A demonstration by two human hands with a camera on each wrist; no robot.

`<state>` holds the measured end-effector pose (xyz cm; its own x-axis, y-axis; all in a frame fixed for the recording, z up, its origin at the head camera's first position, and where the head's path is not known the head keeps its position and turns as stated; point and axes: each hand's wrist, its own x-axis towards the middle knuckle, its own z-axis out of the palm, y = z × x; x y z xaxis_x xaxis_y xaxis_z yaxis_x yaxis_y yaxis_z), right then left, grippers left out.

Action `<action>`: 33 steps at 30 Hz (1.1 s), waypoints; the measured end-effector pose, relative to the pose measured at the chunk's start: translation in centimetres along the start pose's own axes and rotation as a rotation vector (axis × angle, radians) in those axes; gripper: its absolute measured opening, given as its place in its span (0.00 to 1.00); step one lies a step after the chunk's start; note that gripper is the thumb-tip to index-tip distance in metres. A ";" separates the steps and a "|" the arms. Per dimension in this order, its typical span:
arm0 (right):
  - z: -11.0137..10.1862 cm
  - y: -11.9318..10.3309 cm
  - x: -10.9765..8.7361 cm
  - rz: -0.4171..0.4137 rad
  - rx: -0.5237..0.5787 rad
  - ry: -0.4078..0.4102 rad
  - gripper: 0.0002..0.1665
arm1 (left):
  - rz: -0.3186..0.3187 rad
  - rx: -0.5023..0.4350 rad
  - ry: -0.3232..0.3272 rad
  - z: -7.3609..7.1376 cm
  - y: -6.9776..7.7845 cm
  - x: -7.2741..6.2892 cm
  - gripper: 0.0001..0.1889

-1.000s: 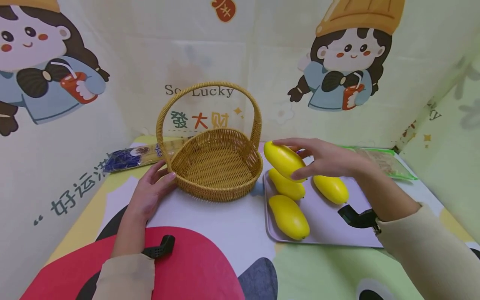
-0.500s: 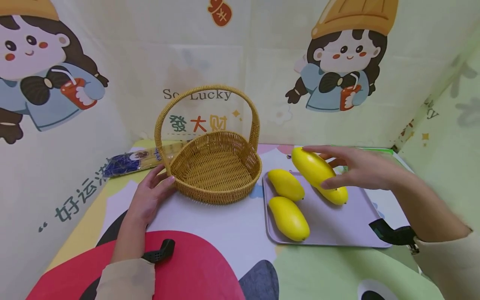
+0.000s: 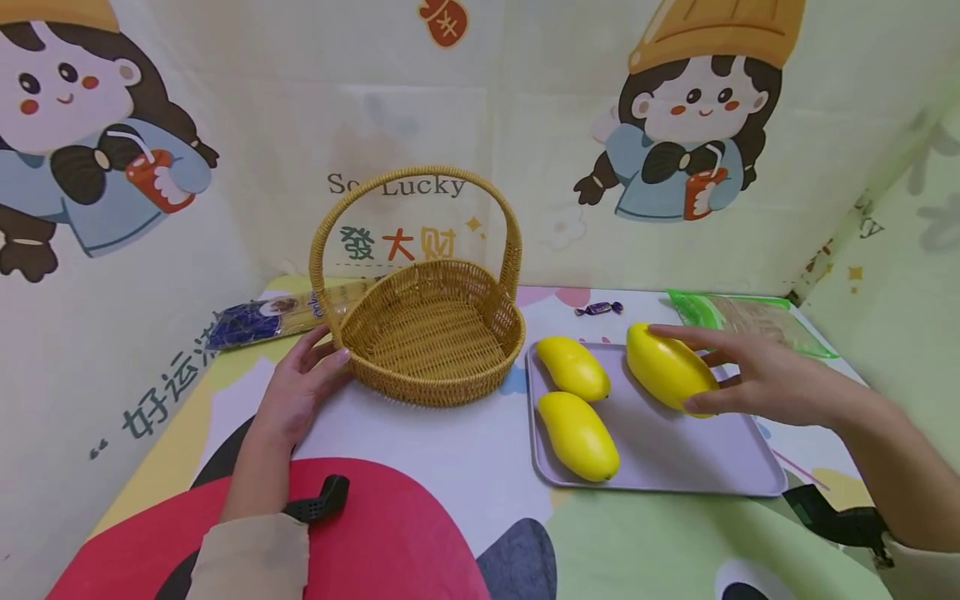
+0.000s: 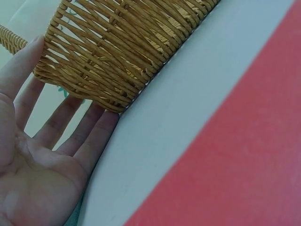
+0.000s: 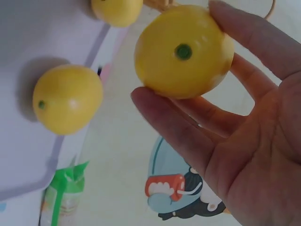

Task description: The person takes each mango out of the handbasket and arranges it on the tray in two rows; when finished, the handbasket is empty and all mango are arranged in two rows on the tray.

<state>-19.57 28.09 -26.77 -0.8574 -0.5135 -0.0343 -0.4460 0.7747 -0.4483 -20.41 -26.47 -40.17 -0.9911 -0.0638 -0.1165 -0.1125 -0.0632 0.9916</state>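
With its thumb and fingers my right hand (image 3: 780, 379) grips a yellow mango (image 3: 667, 367) over the back of the lilac tray (image 3: 660, 467). In the right wrist view the green stem end of the held mango (image 5: 183, 52) faces the camera, and another mango (image 5: 68, 99) lies on the tray; the held one hides it in the head view. Two more mangoes, a rear one (image 3: 572, 368) and a front one (image 3: 577, 437), lie at the tray's left. My left hand (image 3: 300, 392) touches the left side of the bare-bottomed wicker basket (image 3: 435, 392), its fingers (image 4: 56, 122) nearly straight.
A blue-and-clear packet (image 3: 262, 321) that looks like noodles lies behind and left of the basket. Behind the tray are a purple wrapped candy (image 3: 599, 308) and a green-edged clear bag (image 3: 765, 321). The basket's tall handle (image 3: 420, 172) arches upward.
My right hand has carried the mango rightward and nearer, from above the tray's left mangoes to its back middle. My left hand and the basket stay put.
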 end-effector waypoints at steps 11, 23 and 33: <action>1.2 1.6 -2.0 0.054 -0.008 -0.006 0.51 | -0.007 -0.012 0.002 -0.2 -0.1 -0.4 0.44; 4.5 2.4 -3.6 0.018 -0.070 -0.001 0.49 | 0.010 -0.019 0.005 0.0 -0.1 0.0 0.43; 6.0 2.7 -3.6 0.001 -0.124 -0.068 0.47 | 0.007 -0.015 0.007 0.1 0.1 -0.2 0.43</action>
<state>-16.11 29.85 -33.26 -0.8403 -0.5334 -0.0973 -0.4772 0.8127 -0.3343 -20.26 -26.38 -40.08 -0.9913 -0.0715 -0.1102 -0.1046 -0.0780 0.9915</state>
